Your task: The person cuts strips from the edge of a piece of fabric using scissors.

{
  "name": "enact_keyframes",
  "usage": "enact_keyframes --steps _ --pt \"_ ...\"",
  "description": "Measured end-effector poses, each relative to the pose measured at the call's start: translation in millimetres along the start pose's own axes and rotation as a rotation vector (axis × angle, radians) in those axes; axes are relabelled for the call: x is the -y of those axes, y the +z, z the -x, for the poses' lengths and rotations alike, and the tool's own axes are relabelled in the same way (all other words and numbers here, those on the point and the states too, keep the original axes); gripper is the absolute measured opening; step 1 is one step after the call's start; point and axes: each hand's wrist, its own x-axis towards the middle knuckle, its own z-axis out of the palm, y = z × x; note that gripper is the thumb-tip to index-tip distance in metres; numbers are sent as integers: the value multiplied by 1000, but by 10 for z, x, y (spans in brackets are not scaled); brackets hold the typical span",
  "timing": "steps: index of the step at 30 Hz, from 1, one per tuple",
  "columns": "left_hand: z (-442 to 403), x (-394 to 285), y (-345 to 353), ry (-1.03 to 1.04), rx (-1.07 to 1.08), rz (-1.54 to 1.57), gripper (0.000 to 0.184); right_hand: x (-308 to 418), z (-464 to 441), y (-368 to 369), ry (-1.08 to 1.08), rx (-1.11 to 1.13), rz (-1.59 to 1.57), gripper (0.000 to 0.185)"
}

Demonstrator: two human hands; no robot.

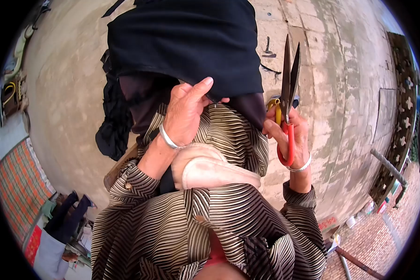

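A large black cloth point(182, 46) with a dark purplish underside is draped over the knees and hangs down at the left. My left hand point(184, 112) has its thumb and fingers closed on the near edge of this cloth. In my right hand point(296, 133) is a pair of scissors point(287, 79), blades pointing away from me and slightly parted. One scissor handle is red; a yellow part shows beside the fingers. The blades are to the right of the cloth, apart from it. A pale pink padded piece point(219, 172) lies on my lap.
Black scraps point(270, 70) lie on the concrete floor point(331, 121) at the right. Another person point(56, 238) is at the lower left, near an orange checked cloth point(21, 182). A patterned low wall point(401, 107) and a pole point(389, 168) stand at the far right.
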Motion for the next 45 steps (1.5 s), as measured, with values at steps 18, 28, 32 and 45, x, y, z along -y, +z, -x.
enact_keyframes --steps 18,28,32,45 --pt "285 0 38 -221 8 64 21 -140 387 -505 45 332 351 41" --pt "284 -60 47 -221 34 85 38 -214 453 -510 15 572 427 62" --pt "322 -53 45 -244 17 -29 22 -68 424 -498 177 728 467 60" --pt "363 -80 54 -255 -5 -34 9 -104 356 -402 124 677 237 48"
